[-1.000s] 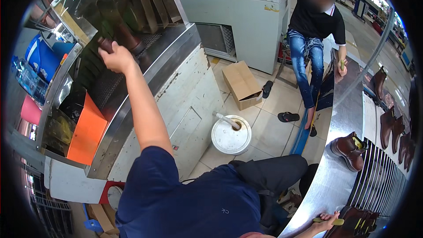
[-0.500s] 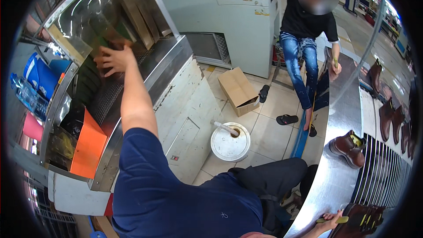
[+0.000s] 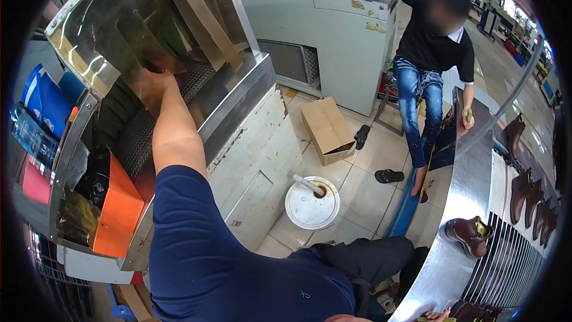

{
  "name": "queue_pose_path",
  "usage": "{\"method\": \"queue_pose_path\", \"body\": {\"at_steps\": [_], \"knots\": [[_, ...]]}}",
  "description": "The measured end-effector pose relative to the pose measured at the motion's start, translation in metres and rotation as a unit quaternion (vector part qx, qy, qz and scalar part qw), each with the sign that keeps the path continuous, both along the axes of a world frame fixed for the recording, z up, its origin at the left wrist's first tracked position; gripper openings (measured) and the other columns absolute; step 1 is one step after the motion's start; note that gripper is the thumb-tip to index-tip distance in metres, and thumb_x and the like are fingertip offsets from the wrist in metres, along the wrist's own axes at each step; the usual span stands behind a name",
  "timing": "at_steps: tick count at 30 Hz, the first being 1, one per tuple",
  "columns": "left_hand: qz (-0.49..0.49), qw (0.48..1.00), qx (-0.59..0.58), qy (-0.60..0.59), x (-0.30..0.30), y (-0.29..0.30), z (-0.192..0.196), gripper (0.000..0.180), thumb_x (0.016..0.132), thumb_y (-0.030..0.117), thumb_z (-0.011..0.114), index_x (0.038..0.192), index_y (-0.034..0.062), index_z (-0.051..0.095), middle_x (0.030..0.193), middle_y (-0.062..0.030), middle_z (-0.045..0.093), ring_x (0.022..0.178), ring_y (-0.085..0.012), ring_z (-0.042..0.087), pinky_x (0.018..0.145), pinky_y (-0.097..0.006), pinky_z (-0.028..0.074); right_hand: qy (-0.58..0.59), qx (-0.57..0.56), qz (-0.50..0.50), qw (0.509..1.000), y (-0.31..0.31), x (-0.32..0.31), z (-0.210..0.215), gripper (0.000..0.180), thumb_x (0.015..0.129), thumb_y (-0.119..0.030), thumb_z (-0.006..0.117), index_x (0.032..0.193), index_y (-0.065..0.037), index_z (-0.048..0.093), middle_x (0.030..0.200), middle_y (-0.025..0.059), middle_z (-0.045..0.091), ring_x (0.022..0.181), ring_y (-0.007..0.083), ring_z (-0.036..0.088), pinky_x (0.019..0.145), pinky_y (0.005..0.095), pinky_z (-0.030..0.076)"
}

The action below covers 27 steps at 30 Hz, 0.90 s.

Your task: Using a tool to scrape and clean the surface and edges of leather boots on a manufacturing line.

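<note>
My left arm reaches into the mouth of a metal machine, and my left hand (image 3: 156, 83) is among its hanging plastic strips (image 3: 140, 42). The fingers are hidden there, above a dark textured conveyor belt (image 3: 134, 146). At the bottom edge, my right hand (image 3: 438, 315) is closed around a slim olive-green tool, mostly cut off by the frame. Next to it lie dark brown boots (image 3: 471, 311). One brown ankle boot (image 3: 468, 237) with a yellow-green lining rests on the steel bench (image 3: 426, 274) to my right.
An orange box (image 3: 119, 209) stands beside the belt. On the tiled floor are a lidded white bucket (image 3: 307, 211), an open carton (image 3: 326, 125) and black sandals (image 3: 389, 176). A seated co-worker (image 3: 423, 65) holds a small green tool. Several brown boots (image 3: 524, 197) line the rack at right.
My left hand has pushed in behind the strips, and its fingers have gone from view. My right hand has dropped toward the bottom edge. The view has shifted slightly.
</note>
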State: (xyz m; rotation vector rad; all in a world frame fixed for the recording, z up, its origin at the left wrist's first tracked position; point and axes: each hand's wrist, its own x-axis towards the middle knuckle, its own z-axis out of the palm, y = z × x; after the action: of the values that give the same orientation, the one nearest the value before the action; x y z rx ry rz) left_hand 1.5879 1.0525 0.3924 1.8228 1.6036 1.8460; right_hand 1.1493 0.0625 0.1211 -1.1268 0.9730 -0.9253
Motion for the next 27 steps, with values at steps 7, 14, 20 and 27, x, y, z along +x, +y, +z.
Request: {"method": "queue_pose_path", "body": {"at_steps": [7, 14, 20, 27], "knots": [[0.056, 0.994, 0.095, 0.025, 0.05, 0.024, -0.034, 0.067, 0.089, 0.06, 0.065, 0.135, 0.0109, 0.059, 0.131, -0.0254, 0.06, 0.121, -0.0383, 0.06, 0.095, -0.052, 0.052, 0.216, -0.108, -0.073, 0.968, -0.023, -0.061, -0.014, 0.04, 0.1, -0.043, 0.064, 0.095, -0.004, 0.072, 0.072, 0.0052, 0.06, 0.064, 0.0165, 0.056, 0.059, 0.0341, 0.051], [0.004, 0.998, 0.041, 0.055, 0.081, 0.033, -0.033, 0.069, 0.097, 0.056, 0.052, 0.15, 0.014, 0.041, 0.148, -0.0204, 0.041, 0.137, -0.0425, 0.037, 0.108, -0.055, 0.041, 0.018, 0.054, -0.123, 0.991, -0.022, -0.019, -0.038, 0.047, 0.105, -0.039, 0.047, 0.14, -0.01, 0.057, 0.102, 0.0087, 0.068, 0.068, 0.0118, 0.064, 0.062, 0.0259, 0.056], [-0.416, 0.902, 0.078, -0.082, 0.019, -0.154, -0.013, 0.055, 0.091, 0.042, 0.06, 0.134, 0.0096, 0.047, 0.13, -0.0194, 0.05, 0.118, -0.0385, 0.047, 0.098, -0.05, 0.046, 0.001, 0.0, -0.134, 0.991, -0.039, 0.021, -0.057, 0.028, 0.093, -0.035, 0.076, 0.094, -0.012, 0.059, 0.056, -0.0053, 0.039, 0.04, 0.0092, 0.038, 0.039, 0.0286, 0.037], [-0.516, 0.77, 0.104, -0.361, 0.153, -0.266, 0.013, 0.04, 0.085, 0.026, 0.068, 0.116, 0.0046, 0.054, 0.109, -0.0183, 0.06, 0.096, -0.0339, 0.059, 0.086, -0.044, 0.052, -0.054, -0.004, -0.071, 0.996, -0.017, -0.006, -0.041, 0.027, 0.098, -0.03, 0.069, 0.107, -0.006, 0.061, 0.059, -0.0012, 0.046, 0.047, 0.0101, 0.044, 0.046, 0.0276, 0.039]]}}
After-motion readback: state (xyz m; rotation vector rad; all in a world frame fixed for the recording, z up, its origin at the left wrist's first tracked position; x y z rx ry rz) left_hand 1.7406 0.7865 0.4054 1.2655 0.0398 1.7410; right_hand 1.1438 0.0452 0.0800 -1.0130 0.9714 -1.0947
